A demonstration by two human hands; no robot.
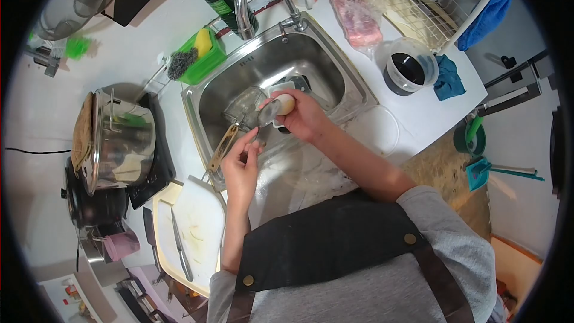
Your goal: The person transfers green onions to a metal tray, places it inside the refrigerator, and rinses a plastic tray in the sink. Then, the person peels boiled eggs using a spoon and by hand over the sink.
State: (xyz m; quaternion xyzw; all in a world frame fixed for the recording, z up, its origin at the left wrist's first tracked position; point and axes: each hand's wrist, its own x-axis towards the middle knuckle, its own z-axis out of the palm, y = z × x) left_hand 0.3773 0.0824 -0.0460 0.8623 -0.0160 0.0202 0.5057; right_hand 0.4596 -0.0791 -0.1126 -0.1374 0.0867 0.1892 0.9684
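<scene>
Over the sink point(209, 93), my right hand point(306, 116) is closed around a small clear, rounded piece point(270, 112) with a pale yellowish, round end point(286, 104); its exact kind is unclear. Just below it is my left hand point(240, 164), index finger stretched toward the clear part and the other fingers loosely curled, apparently holding nothing. A wire strainer point(246, 104) with a wooden handle point(223, 148) leans in the basin beside my left hand. White and dark containers point(297, 85) lie in the basin, partly hidden behind my right hand.
The faucet point(242, 0) arches over the back rim. A green caddy point(206, 63), wrapped meat point(356, 15) and a tub of dark liquid point(409, 70) surround the sink. To the left stand a large pot point(122, 140) and a cutting board point(200, 221) with a knife point(180, 245).
</scene>
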